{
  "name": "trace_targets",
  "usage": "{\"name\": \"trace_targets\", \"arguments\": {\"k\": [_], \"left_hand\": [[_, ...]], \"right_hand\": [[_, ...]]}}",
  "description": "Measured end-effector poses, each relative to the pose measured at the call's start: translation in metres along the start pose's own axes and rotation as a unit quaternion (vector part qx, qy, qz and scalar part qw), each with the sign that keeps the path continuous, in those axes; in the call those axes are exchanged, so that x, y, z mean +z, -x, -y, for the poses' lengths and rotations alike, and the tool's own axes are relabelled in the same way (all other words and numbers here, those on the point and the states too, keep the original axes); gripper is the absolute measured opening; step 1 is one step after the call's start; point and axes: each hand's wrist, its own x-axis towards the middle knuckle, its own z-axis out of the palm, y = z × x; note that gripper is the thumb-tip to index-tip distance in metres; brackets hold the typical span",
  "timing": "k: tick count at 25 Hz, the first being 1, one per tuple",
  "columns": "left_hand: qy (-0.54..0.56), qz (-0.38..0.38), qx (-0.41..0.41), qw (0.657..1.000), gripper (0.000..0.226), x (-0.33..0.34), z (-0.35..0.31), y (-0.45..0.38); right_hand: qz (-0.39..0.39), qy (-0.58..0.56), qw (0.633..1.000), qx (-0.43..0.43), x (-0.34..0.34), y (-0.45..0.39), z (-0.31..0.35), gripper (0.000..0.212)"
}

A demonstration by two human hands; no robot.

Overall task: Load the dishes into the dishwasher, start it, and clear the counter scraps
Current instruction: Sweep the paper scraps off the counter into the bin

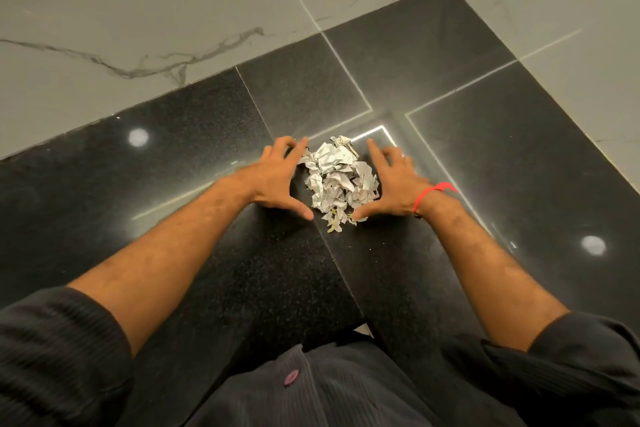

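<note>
Centrally on the black counter (pixel 485 149) sits the pile of scraps (pixel 337 177): crumpled and torn pieces of white paper with faint grey print, heaped loosely, higher at the far end and thinning toward the person, where a few small yellowish-green bits lie at the near tip. The pile rests on a seam between two polished, speckled dark slabs, just in front of a bright rectangular light reflection. Left hand (pixel 277 180) lies flat-ish on the counter at the pile's left side, fingers spread and relaxed, fingertips near the far left edge of the paper, thumb pointing in toward the near tip; it grasps nothing. Right hand (pixel 391 180) mirrors it on the right side, fingers extended, thumb reaching toward the near scraps, likewise grasping nothing. Whether either thumb touches the paper cannot be told. A red band (pixel 434 194) circles the right wrist. Dark ribbed sleeves (pixel 59 350) cover both upper forearms. Pale veined marble wall tiles (pixel 173 10) meet the counter behind and to the right.
</note>
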Motion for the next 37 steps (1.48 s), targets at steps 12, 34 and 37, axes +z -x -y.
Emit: {"name": "trace_targets", "arguments": {"k": [12, 34, 37], "left_hand": [[0.144, -0.090, 0.027, 0.985, 0.080, 0.033, -0.043, -0.009], [0.346, -0.239, -0.102, 0.902, 0.044, 0.035, -0.019, 0.136], [0.383, -0.271, -0.150, 0.870, 0.048, 0.058, 0.002, 0.175]], "right_hand": [[-0.066, -0.124, 0.983, -0.117, 0.020, -0.033, 0.031, 0.074], [0.035, -0.146, 0.940, -0.305, 0.014, -0.008, 0.159, 0.061], [0.073, -0.115, 0.928, -0.346, 0.038, -0.006, 0.203, 0.062]]}}
